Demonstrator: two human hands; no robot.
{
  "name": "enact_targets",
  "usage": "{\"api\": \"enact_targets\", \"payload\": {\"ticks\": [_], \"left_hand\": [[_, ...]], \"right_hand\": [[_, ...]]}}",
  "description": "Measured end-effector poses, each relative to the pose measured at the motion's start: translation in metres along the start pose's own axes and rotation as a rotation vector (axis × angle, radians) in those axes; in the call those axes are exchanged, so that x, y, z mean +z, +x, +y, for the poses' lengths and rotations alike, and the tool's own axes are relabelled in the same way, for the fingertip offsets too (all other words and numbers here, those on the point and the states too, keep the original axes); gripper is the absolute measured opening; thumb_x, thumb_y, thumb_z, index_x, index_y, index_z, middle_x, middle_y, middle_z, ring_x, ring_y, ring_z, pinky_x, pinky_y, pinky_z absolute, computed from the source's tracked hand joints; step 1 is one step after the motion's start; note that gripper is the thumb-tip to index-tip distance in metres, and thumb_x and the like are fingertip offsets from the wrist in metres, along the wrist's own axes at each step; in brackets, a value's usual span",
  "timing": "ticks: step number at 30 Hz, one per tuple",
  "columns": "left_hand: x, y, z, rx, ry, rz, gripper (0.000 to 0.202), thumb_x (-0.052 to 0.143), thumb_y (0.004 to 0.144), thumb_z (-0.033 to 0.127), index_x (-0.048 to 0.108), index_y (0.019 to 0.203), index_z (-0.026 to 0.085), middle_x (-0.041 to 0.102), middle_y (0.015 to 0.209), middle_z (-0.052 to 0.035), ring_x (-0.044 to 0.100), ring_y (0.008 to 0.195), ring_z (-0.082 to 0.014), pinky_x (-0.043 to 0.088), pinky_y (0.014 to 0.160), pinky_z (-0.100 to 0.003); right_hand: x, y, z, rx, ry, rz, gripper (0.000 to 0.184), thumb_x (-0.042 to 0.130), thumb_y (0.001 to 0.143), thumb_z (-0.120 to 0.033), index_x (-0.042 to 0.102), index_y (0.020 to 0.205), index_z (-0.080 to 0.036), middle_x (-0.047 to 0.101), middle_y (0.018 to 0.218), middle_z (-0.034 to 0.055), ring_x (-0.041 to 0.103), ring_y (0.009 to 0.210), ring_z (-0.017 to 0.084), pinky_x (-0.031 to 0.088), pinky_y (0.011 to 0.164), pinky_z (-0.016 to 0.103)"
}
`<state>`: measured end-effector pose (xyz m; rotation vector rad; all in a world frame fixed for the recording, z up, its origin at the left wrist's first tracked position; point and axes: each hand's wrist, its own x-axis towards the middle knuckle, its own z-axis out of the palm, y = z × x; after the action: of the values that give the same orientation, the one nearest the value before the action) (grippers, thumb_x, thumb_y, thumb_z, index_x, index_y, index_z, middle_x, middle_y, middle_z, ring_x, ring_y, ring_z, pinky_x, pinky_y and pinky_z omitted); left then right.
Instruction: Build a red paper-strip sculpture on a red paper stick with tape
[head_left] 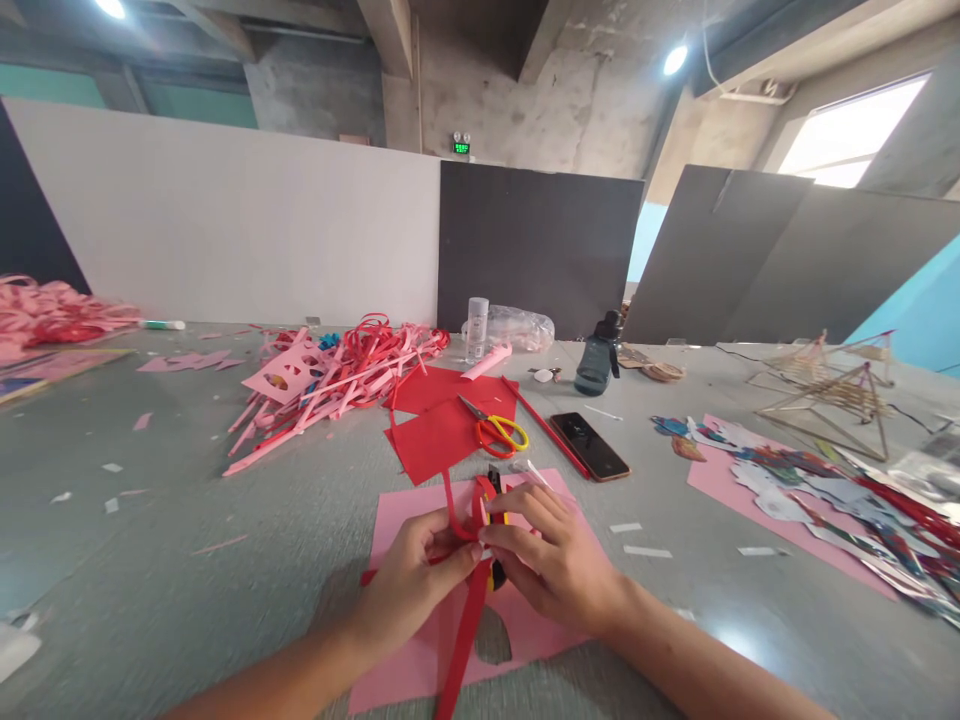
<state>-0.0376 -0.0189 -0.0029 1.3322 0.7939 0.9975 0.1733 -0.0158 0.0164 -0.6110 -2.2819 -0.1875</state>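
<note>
My left hand (416,570) pinches a red paper strip (466,640), which is curled into a loop between my hands. The fingertips of my right hand (551,555) close on the same strip from the other side, and a small white bit shows between the fingertips. One end of the strip hangs down toward me. Partly hidden under my right fingers lies a yellow and black utility knife (495,485). Below both hands is a pink paper sheet (397,665) with a hole cut in it.
Beyond my hands lie red paper sheets (431,440), orange and yellow scissors (502,435) and a phone (589,445). A pile of pink and red paper strips (352,375) is left of them. A water bottle (596,355) stands behind; paper cutouts (825,500) lie right.
</note>
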Motion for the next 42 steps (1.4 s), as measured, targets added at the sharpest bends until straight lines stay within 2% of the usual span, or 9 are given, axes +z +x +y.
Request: {"api": "enact_targets", "payload": {"ticks": [3,13,21,27,32,42], "left_hand": [[-0.001,0.000,-0.002,-0.010,-0.033,0.022,0.034,0.083,0.079,0.044,0.069,0.090,0.015,0.072,0.084,-0.0052,0.068,0.078,-0.0196,0.055,0.071,-0.029],[0.001,0.000,0.000,0.018,-0.087,0.029,0.029,0.082,0.082,0.041,0.070,0.091,0.016,0.072,0.080,-0.0032,0.068,0.075,-0.0173,0.053,0.070,-0.026],[0.004,0.000,0.001,-0.042,-0.201,0.010,0.028,0.085,0.079,0.038,0.072,0.089,0.016,0.073,0.079,-0.0022,0.069,0.071,-0.0166,0.054,0.070,-0.027],[0.004,-0.001,-0.001,-0.041,-0.184,0.046,0.027,0.086,0.078,0.037,0.073,0.090,0.017,0.074,0.080,-0.0015,0.069,0.075,-0.0147,0.052,0.070,-0.023],[0.006,0.000,0.003,-0.029,-0.180,0.043,0.024,0.086,0.078,0.035,0.074,0.086,0.016,0.071,0.074,0.0001,0.065,0.069,-0.0125,0.050,0.065,-0.021],[0.007,-0.002,0.008,-0.050,-0.188,0.062,0.023,0.086,0.077,0.035,0.076,0.086,0.017,0.070,0.076,-0.0006,0.062,0.072,-0.0128,0.051,0.068,-0.022]], "right_hand": [[0.000,-0.001,-0.002,0.007,0.001,0.003,0.025,0.055,0.097,-0.010,0.062,0.118,-0.022,0.068,0.115,0.0104,0.062,0.098,0.023,0.053,0.086,0.042],[-0.001,-0.001,-0.002,0.017,-0.002,-0.001,0.024,0.057,0.097,-0.011,0.062,0.118,-0.022,0.067,0.118,0.0096,0.061,0.099,0.023,0.053,0.089,0.044],[-0.001,-0.003,-0.002,0.006,0.008,-0.018,0.026,0.059,0.096,-0.009,0.061,0.119,-0.020,0.067,0.119,0.0107,0.061,0.100,0.023,0.051,0.093,0.046],[0.000,-0.003,0.000,-0.005,0.022,-0.006,0.028,0.057,0.096,-0.008,0.060,0.121,-0.021,0.066,0.118,0.0103,0.060,0.099,0.023,0.052,0.089,0.044],[-0.001,-0.002,-0.001,0.000,0.017,0.002,0.027,0.058,0.095,-0.008,0.061,0.119,-0.021,0.066,0.116,0.0100,0.058,0.097,0.023,0.051,0.087,0.044],[-0.002,-0.003,-0.002,-0.009,0.014,0.001,0.029,0.058,0.095,-0.007,0.062,0.120,-0.021,0.065,0.119,0.0098,0.059,0.101,0.023,0.051,0.093,0.044]]}}
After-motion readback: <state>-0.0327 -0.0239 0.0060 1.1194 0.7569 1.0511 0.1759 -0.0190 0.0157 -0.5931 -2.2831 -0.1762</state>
